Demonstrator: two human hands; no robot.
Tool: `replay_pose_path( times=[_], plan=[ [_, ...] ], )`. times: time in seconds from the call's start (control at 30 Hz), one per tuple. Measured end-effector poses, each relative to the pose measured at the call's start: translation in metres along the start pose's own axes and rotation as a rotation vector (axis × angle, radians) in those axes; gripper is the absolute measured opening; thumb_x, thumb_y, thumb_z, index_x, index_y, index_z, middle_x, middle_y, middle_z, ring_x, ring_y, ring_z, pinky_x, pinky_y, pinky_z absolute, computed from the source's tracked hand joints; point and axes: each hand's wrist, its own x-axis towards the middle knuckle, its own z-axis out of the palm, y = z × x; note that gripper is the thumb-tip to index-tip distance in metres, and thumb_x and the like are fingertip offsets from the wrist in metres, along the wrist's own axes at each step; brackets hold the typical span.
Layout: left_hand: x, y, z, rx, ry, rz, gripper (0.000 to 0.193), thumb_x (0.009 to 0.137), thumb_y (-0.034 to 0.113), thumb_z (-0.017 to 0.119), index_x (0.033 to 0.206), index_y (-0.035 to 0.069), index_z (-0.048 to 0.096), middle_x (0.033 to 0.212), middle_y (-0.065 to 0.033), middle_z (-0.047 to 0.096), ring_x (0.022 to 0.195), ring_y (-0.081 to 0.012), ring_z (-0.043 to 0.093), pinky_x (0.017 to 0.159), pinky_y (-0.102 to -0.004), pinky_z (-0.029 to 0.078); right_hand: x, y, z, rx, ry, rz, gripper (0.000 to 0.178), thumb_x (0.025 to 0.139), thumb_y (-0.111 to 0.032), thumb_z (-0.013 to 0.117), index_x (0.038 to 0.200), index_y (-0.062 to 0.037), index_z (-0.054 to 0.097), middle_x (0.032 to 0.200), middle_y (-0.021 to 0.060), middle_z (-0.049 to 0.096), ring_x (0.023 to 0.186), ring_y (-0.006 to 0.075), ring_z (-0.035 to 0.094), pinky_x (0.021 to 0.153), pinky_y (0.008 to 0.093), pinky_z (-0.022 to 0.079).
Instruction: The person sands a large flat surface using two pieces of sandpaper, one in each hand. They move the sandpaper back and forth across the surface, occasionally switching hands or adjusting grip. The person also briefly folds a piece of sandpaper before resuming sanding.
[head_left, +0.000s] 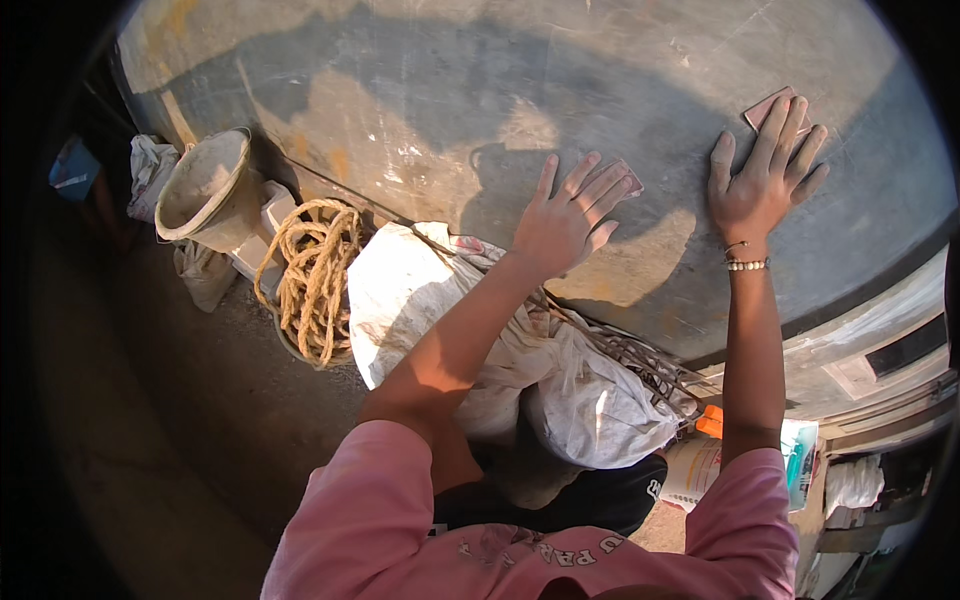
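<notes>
A grey, scuffed wall-like surface curves across the view in front of me. My left hand lies against it, fingers stretched and spread. Beneath those fingertips is a small reddish-brown piece that looks like sandpaper, mostly covered by the hand. Farther right and higher, my right hand is flat on the same surface with its fingers apart. Another reddish-brown sandpaper-like piece sticks out under its fingertips. Neither hand is closed around its piece. Pale dust coats the fingers of my right hand.
White sacks stand below my left forearm, with thin rods along the surface's base. Left of them are a coil of thick rope and a dusty bucket. A white tub sits near my right elbow.
</notes>
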Motion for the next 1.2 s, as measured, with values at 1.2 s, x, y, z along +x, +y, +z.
replay_pose_path(
  times=[1.2],
  plan=[
    [-0.006, 0.016, 0.001, -0.144, -0.116, -0.013, 0.081, 0.1, 0.06, 0.061, 0.166, 0.018, 0.039, 0.175, -0.0065, 0.03, 0.159, -0.0532, 0.015, 0.116, -0.0844, 0.015, -0.022, -0.01, -0.018, 0.082, -0.037, -0.098, 0.074, 0.089, -0.039, 0.06, 0.156, -0.0078, 0.055, 0.169, 0.0083, 0.044, 0.16, 0.0437, 0.027, 0.127, 0.0637, 0.016]
  ],
)
